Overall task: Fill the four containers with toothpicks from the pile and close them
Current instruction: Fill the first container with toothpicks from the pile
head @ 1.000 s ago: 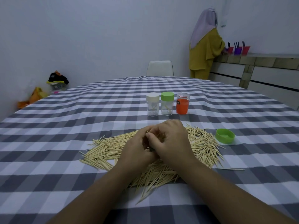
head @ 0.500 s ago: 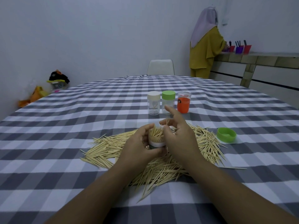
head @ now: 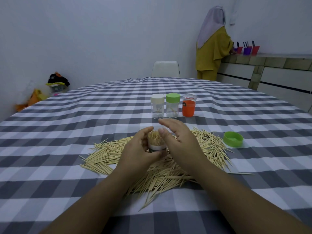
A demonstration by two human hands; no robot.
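Now that the right hand (head: 179, 141) has lifted off with fingers spread, the left hand (head: 140, 149) grips the container (head: 156, 144), apparently full; capping with the green lid (head: 233, 139) follows.

The toothpick pile (head: 168, 159) spread across the near centre. Three containers (head: 173, 106) stood in a row just beyond it, and a green lid (head: 233, 139) lay right. Bare tablecloth (head: 50, 132) stretched left.

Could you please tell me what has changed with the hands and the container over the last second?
The right hand let go and opened above the filled container, which the left hand has raised off the toothpick pile and still grips. The three far containers and green lid stayed put.
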